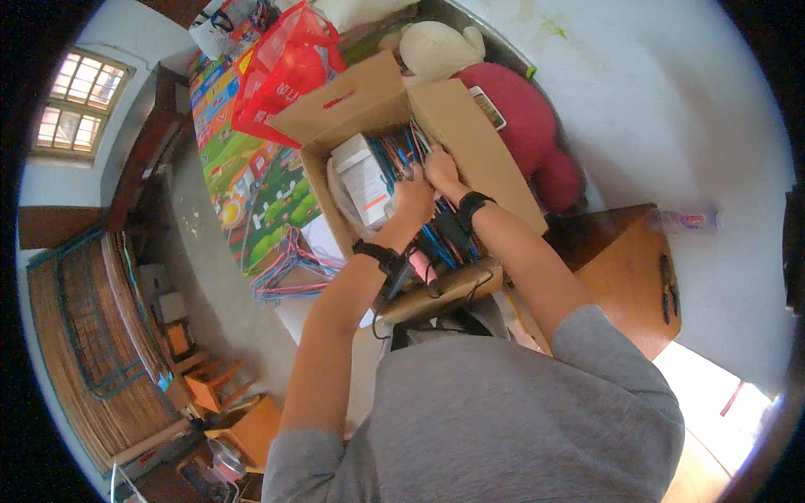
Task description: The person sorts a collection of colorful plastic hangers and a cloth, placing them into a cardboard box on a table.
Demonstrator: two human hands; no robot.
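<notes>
An open cardboard box [335, 88] stands in front of me, packed on its right side with thin blue, black and pink clothes hangers [436, 243] set on edge. Both of my hands reach into it. My left hand [412, 197] has its fingers curled at the hangers, beside a white carton [360, 172]. Just to its right and a little farther off, my right hand [441, 168] closes on the hangers by the box's right wall. The fingertips of both hands are partly hidden. A pink-and-black cylindrical thing [422, 267] lies at the near end of the box.
Pink and blue hangers [289, 272] lie in a heap left of the box, by a colourful patterned mat [264, 193]. Behind are a red plastic bag [289, 71] and a cream-and-red plush toy [537, 126] bearing a phone [487, 108]. At right, pliers [668, 289] lie on a wooden surface [625, 277].
</notes>
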